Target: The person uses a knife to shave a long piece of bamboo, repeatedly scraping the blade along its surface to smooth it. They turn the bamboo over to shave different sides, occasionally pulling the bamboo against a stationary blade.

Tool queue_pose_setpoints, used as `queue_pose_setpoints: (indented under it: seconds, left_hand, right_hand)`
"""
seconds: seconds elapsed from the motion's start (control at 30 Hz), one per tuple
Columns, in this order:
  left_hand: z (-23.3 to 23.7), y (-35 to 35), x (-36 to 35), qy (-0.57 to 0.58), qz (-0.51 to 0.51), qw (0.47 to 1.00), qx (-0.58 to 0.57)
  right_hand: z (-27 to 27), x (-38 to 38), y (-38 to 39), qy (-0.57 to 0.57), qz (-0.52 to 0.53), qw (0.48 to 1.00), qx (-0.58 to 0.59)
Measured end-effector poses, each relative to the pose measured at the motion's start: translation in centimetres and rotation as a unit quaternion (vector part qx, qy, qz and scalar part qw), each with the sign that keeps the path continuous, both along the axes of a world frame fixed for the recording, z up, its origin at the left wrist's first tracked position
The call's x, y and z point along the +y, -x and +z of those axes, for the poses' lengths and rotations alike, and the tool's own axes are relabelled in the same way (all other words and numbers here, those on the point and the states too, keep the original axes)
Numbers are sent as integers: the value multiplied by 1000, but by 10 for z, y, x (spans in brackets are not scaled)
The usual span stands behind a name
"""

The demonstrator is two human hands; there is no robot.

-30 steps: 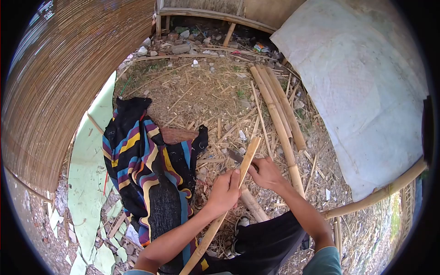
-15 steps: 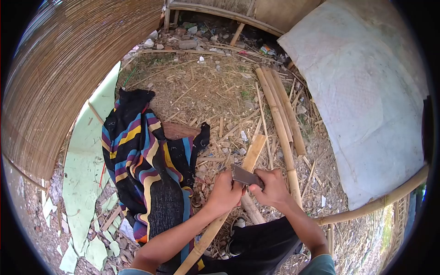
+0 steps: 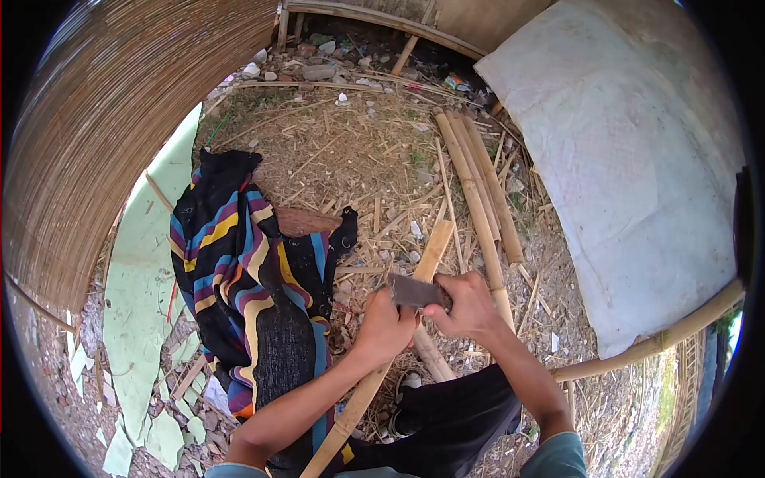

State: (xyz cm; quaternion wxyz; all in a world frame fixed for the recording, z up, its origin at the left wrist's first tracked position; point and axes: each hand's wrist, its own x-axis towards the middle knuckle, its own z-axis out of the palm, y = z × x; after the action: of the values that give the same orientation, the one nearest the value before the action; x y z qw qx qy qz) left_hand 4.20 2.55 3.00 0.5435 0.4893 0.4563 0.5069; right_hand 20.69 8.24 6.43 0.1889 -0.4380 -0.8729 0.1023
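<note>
A split bamboo strip (image 3: 431, 251) runs slantwise from the lower middle, past my lap, to a free end ahead of my hands. Around its middle my left hand (image 3: 386, 328) is closed, fingers wrapped under it. My right hand (image 3: 472, 307) is closed on the grip of a broad, dark knife (image 3: 413, 292), its grip mostly hidden by the fingers. The blade lies crosswise over the strip, its squared end beside my left knuckles. Below both hands another bamboo piece (image 3: 433, 356) slopes down towards my dark trousers.
Several bamboo poles (image 3: 480, 179) lie ahead to the right. A striped cloth (image 3: 275, 319) is heaped at left, with a reddish wood block (image 3: 303, 222) behind it. Pale green sheeting (image 3: 143, 279), broken in places, lies farther left. A whitish sheet (image 3: 610, 183) and bamboo rail (image 3: 661, 344) bound the right.
The knife has shifted slightly left and turned more level across the strip, my right hand moving with it. The whole view has shifted a little. Both grips are kept.
</note>
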Motion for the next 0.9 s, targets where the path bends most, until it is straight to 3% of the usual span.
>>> queue_pose_setpoints:
  seconds: [0.17, 0.2, 0.27, 0.37, 0.47, 0.57, 0.6, 0.7, 0.73, 0.83, 0.87, 0.9]
  left_hand:
    - [6, 2, 0, 14, -10, 1000, -9]
    - [3, 2, -2, 12, -11, 1000, -6]
    - [-2, -4, -2, -52, 7, 999, -8]
    - [3, -2, 2, -13, 11, 1000, 20]
    - [-1, -4, -2, -37, 13, 999, -6]
    - [-5, -4, -1, -12, -9, 998, -63]
    - [4, -1, -2, 8, -4, 999, -36]
    - [2, 1, 0, 18, 4, 1000, -10]
    - [-7, 0, 0, 2, -8, 1000, 3]
    - [-2, -1, -3, -27, -16, 999, -12]
    - [6, 1, -5, -6, -20, 1000, -5]
    - [10, 2, -6, 14, -22, 1000, 2]
  right_hand:
    - [2, 6, -3, 24, -21, 999, 30]
    - [8, -4, 1, 10, 28, 1000, -1]
    - [6, 5, -1, 10, 30, 999, 3]
    - [9, 19, -10, 17, -36, 998, 44]
    - [7, 5, 0, 3, 57, 998, -2]
    - [7, 8, 0, -30, 67, 997, -26]
    - [9, 28, -4, 11, -42, 997, 56]
    - [19, 31, -2, -39, -45, 998, 36]
    - [16, 23, -3, -5, 28, 1000, 2]
    - [8, 13, 0, -28, 89, 995, -24]
    - [14, 24, -4, 23, -4, 1000, 10]
    - [16, 36, -8, 24, -6, 1000, 12]
